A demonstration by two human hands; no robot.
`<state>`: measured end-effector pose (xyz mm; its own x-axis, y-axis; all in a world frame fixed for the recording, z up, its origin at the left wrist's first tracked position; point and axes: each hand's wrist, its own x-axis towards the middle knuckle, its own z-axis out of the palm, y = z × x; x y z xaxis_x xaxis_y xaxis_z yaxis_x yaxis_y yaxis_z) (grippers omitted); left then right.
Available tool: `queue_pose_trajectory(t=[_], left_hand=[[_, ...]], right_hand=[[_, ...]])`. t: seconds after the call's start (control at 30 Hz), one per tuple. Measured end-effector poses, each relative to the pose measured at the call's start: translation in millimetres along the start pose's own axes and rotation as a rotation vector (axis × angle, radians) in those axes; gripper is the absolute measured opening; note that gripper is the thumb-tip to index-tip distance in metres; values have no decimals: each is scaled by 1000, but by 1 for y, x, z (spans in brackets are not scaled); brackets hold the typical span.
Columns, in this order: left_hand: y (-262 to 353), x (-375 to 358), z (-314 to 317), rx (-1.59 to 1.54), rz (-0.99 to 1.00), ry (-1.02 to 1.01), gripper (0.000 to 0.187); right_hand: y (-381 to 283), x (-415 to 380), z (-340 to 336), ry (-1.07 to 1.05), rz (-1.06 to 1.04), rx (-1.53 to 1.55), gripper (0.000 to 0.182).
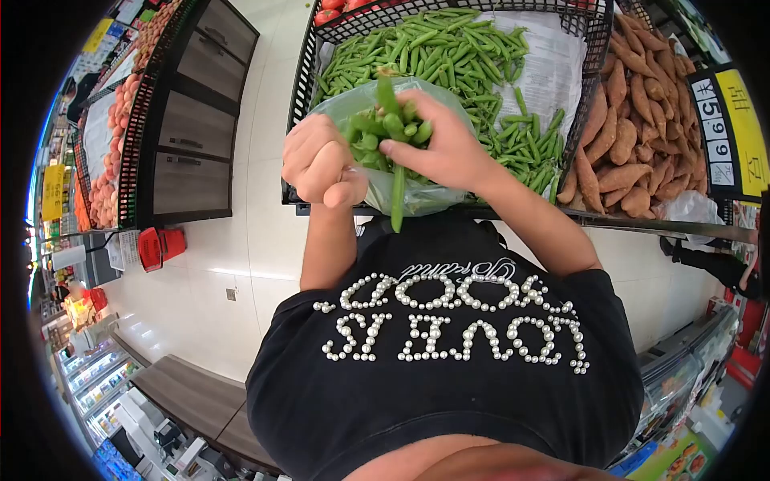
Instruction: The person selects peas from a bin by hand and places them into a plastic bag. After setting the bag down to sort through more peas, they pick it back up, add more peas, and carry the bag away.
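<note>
My left hand is closed in a fist at the left rim of a thin, clear greenish plastic bag, pinching its edge. My right hand is wrapped round a bunch of green pea pods over the bag's mouth. One long pod hangs down from the bunch, across the front of the bag. Behind both hands, loose pea pods lie heaped in a black plastic crate lined with printed paper.
Sweet potatoes fill the bin on the right, beside a yellow price sign. Tomatoes show at the far left of the crate. Leftward stand dark cabinets and a red basket. A person's dark-clothed leg appears at far right.
</note>
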<state>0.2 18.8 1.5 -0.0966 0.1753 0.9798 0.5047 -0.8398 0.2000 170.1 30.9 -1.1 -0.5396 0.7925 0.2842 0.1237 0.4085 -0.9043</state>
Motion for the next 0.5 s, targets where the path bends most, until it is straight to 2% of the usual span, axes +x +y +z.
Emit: queue_pose_trajectory(t=[0.03, 0.07, 0.2, 0.3, 0.37, 0.43, 0.5], left_hand=[[0, -1, 0, 3, -7, -3, 79], [0, -1, -1, 4, -13, -7, 79], [-4, -2, -1, -19, 2, 3, 79], [-2, 0, 0, -38, 11, 11, 79], [0, 2, -2, -36, 10, 7, 80], [1, 1, -3, -45, 2, 18, 80], [0, -1, -6, -48, -4, 27, 80]], right_hand=[[-1, 1, -3, -80, 9, -189, 41], [9, 2, 0, -54, -101, -222, 39], [15, -1, 0, -18, -45, -742, 43], [24, 4, -8, 3, 9, -716, 42], [22, 4, -13, 17, -48, -635, 41], [8, 2, -20, -21, -110, -471, 41], [-26, -7, -31, -97, -115, -433, 42]])
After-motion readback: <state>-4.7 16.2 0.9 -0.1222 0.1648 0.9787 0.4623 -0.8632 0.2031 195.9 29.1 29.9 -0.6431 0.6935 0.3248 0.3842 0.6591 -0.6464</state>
